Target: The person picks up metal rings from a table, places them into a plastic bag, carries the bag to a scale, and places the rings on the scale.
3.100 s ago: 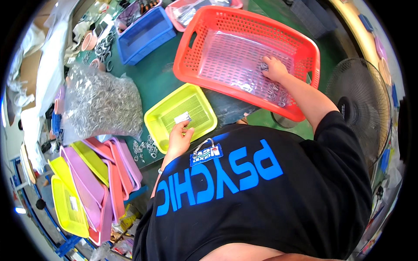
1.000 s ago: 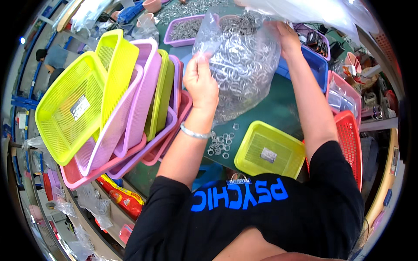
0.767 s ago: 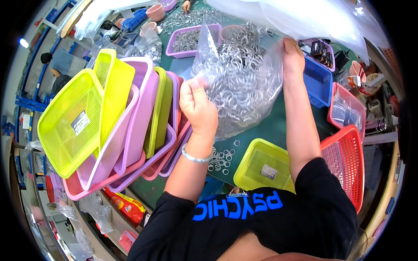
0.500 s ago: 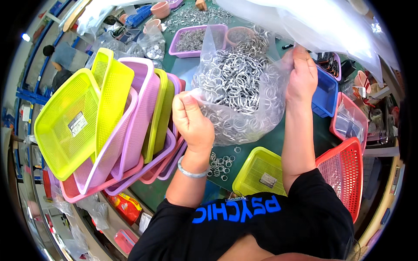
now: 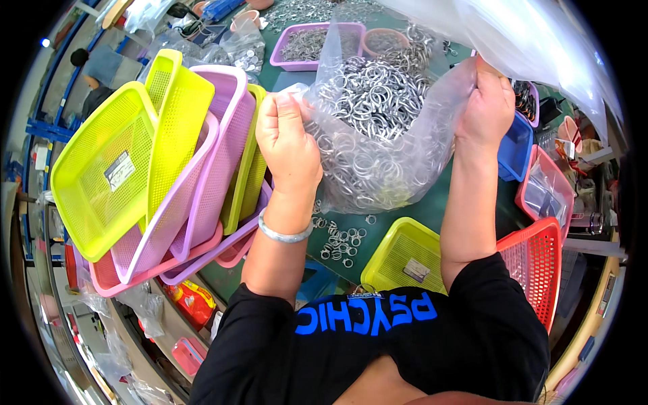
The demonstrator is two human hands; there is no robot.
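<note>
A large clear plastic bag (image 5: 405, 162) full of silver metal rings (image 5: 381, 94) stands mouth-up in front of me on the green table. My left hand (image 5: 290, 138) is closed in a fist round the left side of its rim. On the opposite side, my right hand (image 5: 487, 104) pinches the rim, and the mouth is stretched wide between both hands. Through the near wall of the bag more rings show. Several loose rings (image 5: 343, 244) lie on the table just below the bag. A yellow-green basket (image 5: 398, 253) sits between the bag and my body.
Stacked yellow-green and purple baskets (image 5: 101, 175) lean at the left. Beyond the bag are a purple basket (image 5: 289, 65) of small metal parts and a round pot (image 5: 385, 34). At the right stand a blue bin (image 5: 514, 148), a pink basket (image 5: 567, 202) and a red basket (image 5: 547, 263).
Both hands have moved apart, the left one leftward and up, the right one rightward and up. The bag's mouth is stretched wider, and its near rim is pulled straighter.
</note>
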